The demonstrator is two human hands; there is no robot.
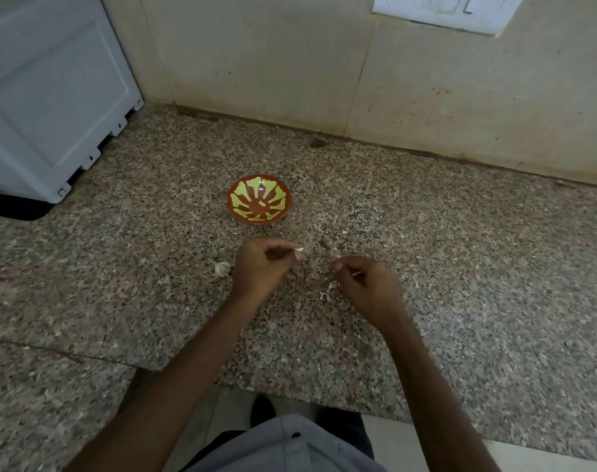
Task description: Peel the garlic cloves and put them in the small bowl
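While both forearms reach in from the near edge, the granite countertop (pixel 460 267) holds the following, listed near to far.

Item: right hand (pixel 365 284), fingers curled, thumb and forefinger pinched together; a pale sliver shows at the knuckles, probably skin, too small to confirm. Beside it on the stone, loose garlic peel scraps (pixel 328 290).

Item: left hand (pixel 261 267), well apart from the right, fingertips clamped on a small pale garlic clove (pixel 300 250); whether it is fully stripped cannot be told.

Item: garlic bulb remnant (pixel 221 267), lying on the counter just left of the left hand, papery skin on, several cloves presumably left in it.

Item: small bowl (pixel 258 199), red with a yellow-green pattern, upright, beyond both hands and apart from them. One pale piece sits near its centre, likely a peeled clove, though it could be part of the glaze.

Item: grey appliance (pixel 51 97), far left; tiled wall (pixel 290 63) behind.

Progress, as judged: early to middle. One clove at most delivered, one in hand, the bulb remnant yet to be worked.
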